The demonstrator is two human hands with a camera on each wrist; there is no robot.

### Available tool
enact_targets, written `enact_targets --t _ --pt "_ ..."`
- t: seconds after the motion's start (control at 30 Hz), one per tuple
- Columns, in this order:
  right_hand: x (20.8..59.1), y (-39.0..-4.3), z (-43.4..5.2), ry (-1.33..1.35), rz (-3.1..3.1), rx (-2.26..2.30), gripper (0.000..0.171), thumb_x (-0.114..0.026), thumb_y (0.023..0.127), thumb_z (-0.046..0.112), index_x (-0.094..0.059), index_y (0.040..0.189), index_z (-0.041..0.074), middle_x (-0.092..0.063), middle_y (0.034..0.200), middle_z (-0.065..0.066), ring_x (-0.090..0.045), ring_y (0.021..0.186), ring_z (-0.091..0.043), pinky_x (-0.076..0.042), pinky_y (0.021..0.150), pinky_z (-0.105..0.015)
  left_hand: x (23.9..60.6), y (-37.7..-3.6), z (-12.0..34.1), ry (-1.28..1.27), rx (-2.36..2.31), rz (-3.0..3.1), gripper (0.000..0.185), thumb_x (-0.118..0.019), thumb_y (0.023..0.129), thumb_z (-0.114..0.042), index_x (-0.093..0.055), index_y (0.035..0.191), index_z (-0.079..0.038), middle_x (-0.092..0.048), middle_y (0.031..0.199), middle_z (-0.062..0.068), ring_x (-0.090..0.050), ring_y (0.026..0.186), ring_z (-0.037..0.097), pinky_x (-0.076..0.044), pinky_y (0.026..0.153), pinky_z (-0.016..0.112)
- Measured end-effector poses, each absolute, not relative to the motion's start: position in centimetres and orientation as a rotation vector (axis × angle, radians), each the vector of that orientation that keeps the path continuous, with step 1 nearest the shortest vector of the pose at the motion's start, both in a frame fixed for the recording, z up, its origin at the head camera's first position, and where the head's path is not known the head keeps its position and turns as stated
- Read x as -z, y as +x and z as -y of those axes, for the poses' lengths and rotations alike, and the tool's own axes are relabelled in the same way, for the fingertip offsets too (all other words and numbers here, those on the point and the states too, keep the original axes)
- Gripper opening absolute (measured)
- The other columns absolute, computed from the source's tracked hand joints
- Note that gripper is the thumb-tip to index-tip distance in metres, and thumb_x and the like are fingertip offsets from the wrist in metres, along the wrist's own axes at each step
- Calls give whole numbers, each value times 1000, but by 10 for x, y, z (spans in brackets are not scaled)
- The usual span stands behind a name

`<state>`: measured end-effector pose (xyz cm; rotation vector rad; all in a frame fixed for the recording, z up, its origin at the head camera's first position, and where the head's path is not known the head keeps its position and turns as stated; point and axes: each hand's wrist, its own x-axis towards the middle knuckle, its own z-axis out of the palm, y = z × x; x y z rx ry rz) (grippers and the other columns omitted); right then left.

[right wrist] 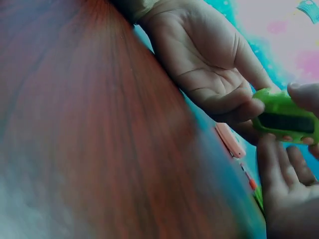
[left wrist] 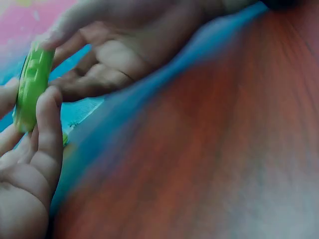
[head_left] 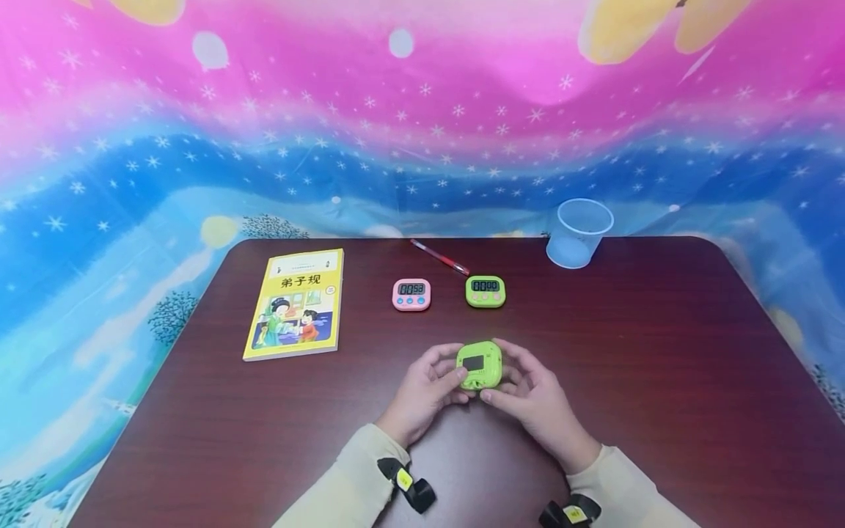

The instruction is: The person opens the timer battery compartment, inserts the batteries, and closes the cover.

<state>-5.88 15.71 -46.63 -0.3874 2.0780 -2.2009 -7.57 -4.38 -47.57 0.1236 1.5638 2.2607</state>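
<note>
mostly hidden green timer [head_left: 480, 364], seemingly back-up, both hands gripping

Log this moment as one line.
left hand + right hand: grip green timer | above table | two timers behind

table: dark red-brown wooden table [head_left: 660, 381], rounded corners
far-left: yellow paperback book [head_left: 295, 303]
far-mid: pink sq. timer [head_left: 411, 294], green sq. timer [head_left: 485, 291], red pen [head_left: 439, 257]
far-right edge: clear plastic cup [head_left: 578, 233]
</note>
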Motion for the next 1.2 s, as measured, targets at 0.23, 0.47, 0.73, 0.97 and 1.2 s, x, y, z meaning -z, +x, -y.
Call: enact_targets --t 0.23,0.47,0.73,0.97,1.2 --pt "468 -57 -154 -472 -2233 2168 75 -80 77 -9 -46 142 0 -61 129 -21 -64 105 -13 -57 84 -24 475 -75 48 142 -2273 -1365 49 -57 102 -6 -38 145 4 -63 122 16 -67 86 16 -60 75 26" --pt "468 -55 -151 -508 -2269 2181 73 -80 77 -11 -47 141 -3 -61 132 -21 -62 114 -14 -52 96 -21 473 -74 47 149 -2244 -1373 49 -57 102 -7 -39 145 6 -64 124 18 -68 97 18 -61 83 33" --pt "468 -55 -152 -551 -2312 2166 72 -81 76 -10 -50 140 0 -63 129 -19 -61 119 -16 -47 105 -22 473 -72 45 180 -2226 -1470 43 -54 104 -14 -46 139 10 -59 133 20 -66 107 19 -56 97 42" --pt "468 -56 -153 -651 -2365 2121 72 -83 75 -8 -52 140 -1 -60 129 -14 -60 118 -18 -47 106 -25 471 -72 47 209 -2183 -1487 48 -52 105 -23 -47 138 12 -62 126 14 -65 102 16 -56 97 40" --pt "467 -55 -152 -696 -2520 2023 68 -85 71 -7 -62 134 3 -58 127 -10 -56 117 -12 -43 103 -16 471 -72 48 306 -2181 -1414 50 -52 105 -22 -43 139 14 -60 130 21 -68 104 20 -57 96 47"
